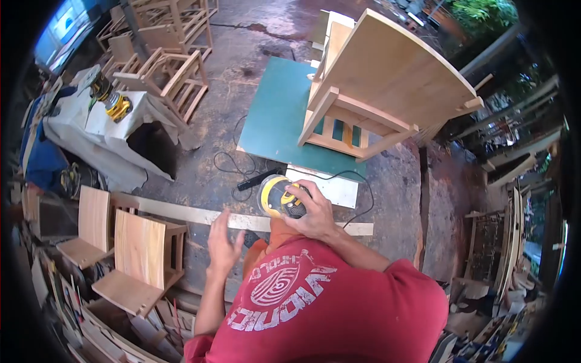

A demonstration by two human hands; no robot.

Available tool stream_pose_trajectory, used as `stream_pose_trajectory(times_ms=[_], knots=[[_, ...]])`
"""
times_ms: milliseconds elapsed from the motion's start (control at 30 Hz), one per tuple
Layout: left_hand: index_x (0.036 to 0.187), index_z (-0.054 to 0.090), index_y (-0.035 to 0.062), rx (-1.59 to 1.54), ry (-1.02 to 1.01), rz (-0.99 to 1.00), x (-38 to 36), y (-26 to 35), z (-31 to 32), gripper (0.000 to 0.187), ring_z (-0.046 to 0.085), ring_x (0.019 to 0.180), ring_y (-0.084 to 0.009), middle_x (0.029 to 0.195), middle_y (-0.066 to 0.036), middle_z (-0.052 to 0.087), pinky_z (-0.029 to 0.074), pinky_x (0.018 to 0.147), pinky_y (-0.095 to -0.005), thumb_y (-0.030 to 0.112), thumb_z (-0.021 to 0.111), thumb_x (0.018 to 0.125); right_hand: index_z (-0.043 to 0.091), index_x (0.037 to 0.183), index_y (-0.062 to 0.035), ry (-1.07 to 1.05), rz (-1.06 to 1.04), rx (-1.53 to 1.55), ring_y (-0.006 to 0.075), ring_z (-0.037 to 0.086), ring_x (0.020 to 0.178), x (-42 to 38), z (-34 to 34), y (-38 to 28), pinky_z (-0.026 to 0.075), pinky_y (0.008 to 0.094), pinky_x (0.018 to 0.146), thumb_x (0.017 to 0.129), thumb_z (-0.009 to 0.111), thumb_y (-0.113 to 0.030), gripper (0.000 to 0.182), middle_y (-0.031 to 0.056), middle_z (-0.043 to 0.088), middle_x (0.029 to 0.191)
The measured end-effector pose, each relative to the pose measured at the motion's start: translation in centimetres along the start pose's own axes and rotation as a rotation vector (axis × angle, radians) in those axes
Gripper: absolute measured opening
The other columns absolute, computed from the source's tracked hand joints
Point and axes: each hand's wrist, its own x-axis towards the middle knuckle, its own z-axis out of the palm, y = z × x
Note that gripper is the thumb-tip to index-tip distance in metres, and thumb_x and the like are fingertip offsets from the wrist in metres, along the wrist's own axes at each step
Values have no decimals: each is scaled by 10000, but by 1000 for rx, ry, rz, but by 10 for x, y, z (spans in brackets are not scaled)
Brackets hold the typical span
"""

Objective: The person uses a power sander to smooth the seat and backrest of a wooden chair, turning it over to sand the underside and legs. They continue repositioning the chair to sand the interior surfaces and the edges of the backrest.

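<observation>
My right hand (313,212) is wrapped over the top of a yellow and black orbital sander (279,196), held in front of my body. The sander's round pad side faces left. A dark cord (357,181) loops beside my right hand. My left hand (223,245) is in the air to the left of the sander, fingers apart and holding nothing. Beyond the sander, a wooden chair (399,66) lies tipped on a green board (272,109); its broad curved panel faces up. A pale wooden strip (193,215) runs behind my hands.
On the left, a cloth-covered stand (91,130) carries another yellow power tool (118,107). Two small wooden chairs (139,248) stand at the lower left. Several chair frames (175,78) are stacked farther back. Timber pieces (508,242) lean at the right.
</observation>
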Motion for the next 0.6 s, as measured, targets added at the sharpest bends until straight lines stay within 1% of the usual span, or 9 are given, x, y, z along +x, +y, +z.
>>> stream_pose_trajectory(times_ms=[67,100,233,267,333,367,467,500,600], knots=[[1473,465,12,272,-47,361,13,15,-4,783,474,1386,-427,1500,-230,501,380,1164,-514,142,820,787,637,1323,-164,10,32,-18,344,661,1094,3,11,-16,586,429,855,659,896,-214,715,150,583,1275],[1494,425,11,255,-98,414,17,16,1,847,353,1463,-462,1575,-238,397,289,1204,-579,191,830,772,625,1340,-158,30,32,-18,345,660,1098,5,15,-22,585,432,857,660,896,-221,735,150,581,1280],[1498,400,-16,266,-195,532,42,33,21,857,308,1487,-488,1583,-254,376,238,1209,-632,236,809,787,588,1389,-151,69,19,-47,349,658,1110,13,32,-41,588,441,865,675,887,-242,780,148,575,1297],[1498,400,-16,264,-202,543,49,26,30,857,308,1487,-488,1583,-254,376,238,1209,-632,236,809,787,582,1394,-152,77,-13,-53,348,659,1111,16,35,-45,590,443,865,679,884,-247,782,147,574,1302],[1508,396,-4,137,-64,596,68,21,39,851,310,1486,-493,1589,-245,374,238,1202,-637,247,785,794,575,1402,-157,81,-9,-59,348,660,1109,25,40,-50,594,446,861,681,873,-234,784,148,571,1307],[1487,439,12,96,-45,591,77,20,41,792,348,1469,-477,1568,-217,420,238,1192,-644,256,757,804,574,1404,-157,82,-16,-61,351,660,1107,29,43,-50,596,446,857,678,867,-222,785,149,570,1305],[1450,494,31,91,-60,681,113,15,42,736,386,1455,-446,1534,-174,476,227,1191,-643,284,752,810,572,1400,-134,117,-7,-78,353,657,1105,48,47,-48,594,440,859,668,854,-194,787,152,572,1293],[1398,552,40,83,-50,688,125,16,45,685,414,1443,-413,1473,-146,546,194,1202,-636,327,751,809,566,1401,-124,154,-28,-83,363,667,1088,56,47,-46,598,437,854,652,877,-196,814,170,578,1290],[1372,580,44,51,-164,762,165,20,43,662,437,1433,-396,1442,-134,580,176,1207,-625,363,750,818,542,1412,-87,195,-33,-105,374,662,1110,77,44,-40,595,439,867,641,907,-211,863,196,577,1304]])
